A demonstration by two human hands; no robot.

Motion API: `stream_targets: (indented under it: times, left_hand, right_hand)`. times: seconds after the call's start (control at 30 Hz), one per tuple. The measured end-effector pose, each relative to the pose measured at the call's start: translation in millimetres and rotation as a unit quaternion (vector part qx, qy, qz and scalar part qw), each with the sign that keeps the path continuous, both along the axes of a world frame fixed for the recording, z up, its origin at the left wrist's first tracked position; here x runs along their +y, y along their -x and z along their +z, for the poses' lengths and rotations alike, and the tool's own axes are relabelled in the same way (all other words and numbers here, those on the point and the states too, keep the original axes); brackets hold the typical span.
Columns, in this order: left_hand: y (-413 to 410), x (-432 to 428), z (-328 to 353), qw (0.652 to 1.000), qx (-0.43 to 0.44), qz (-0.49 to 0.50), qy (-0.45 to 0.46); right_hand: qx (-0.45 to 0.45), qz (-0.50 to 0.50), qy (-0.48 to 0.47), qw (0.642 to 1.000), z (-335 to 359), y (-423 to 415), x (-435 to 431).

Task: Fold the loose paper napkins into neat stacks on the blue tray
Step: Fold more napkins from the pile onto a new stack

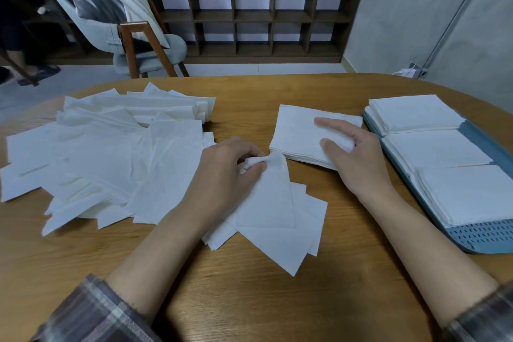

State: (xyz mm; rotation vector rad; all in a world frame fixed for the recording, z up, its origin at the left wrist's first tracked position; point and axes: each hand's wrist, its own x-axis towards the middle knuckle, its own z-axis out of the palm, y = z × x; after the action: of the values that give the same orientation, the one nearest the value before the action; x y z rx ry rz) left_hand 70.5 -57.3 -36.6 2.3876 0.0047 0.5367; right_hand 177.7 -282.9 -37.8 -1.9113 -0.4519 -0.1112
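Note:
A big heap of loose white napkins (111,153) covers the left of the wooden table. My left hand (222,175) pinches the corner of a napkin (266,203) that lies on a few others in front of me. My right hand (352,153) rests on a small stack of folded napkins (297,133) at the table's middle, thumb curled at its near edge. The blue tray (483,236) on the right carries three neat stacks of folded napkins (416,114).
The wooden table (249,300) has bare surface near me. Behind it stand a grey chair with wooden legs (138,44) and a dark cubby shelf (263,14) along the wall. A person's feet show at the far left.

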Motion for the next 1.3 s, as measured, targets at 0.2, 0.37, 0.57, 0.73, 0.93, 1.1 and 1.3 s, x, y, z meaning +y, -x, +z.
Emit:
stream_targets:
  times: [0.2,0.37,0.57,0.73,0.93,1.1,1.3]
  left_hand:
    - [2.5,-3.5,10.2,0.976,0.027,-0.097,0.194]
    - [6.8,-9.5,17.4,0.953,0.009,-0.124,0.276]
    - [8.4,-9.2,19.6,0.955,0.079,-0.133,0.251]
    - [8.3,-4.9,21.9,0.964,0.076,-0.1,0.236]
    - [3.2,8.4,20.7,0.946,-0.05,0.028,0.319]
    - [2.7,3.4,13.5,0.967,-0.035,0.0,0.254]
    - [5.9,0.8,16.7,0.97,-0.014,-0.003,0.243]
  right_hand:
    - [0.029,0.024,-0.06,0.997,9.9,5.4,0.6]
    - [0.052,0.164,-0.066,0.983,19.3,18.8,3.4]
    - [0.074,0.123,-0.068,0.987,14.6,15.8,5.2]
    - [0.125,0.055,-0.126,0.983,10.7,5.5,-0.5]
    - [0.164,0.098,-0.122,0.974,10.0,7.7,1.7]
    - [0.176,0.112,-0.111,0.972,11.9,11.2,2.1]
    - [0.154,0.164,-0.108,0.968,16.2,15.2,3.1]
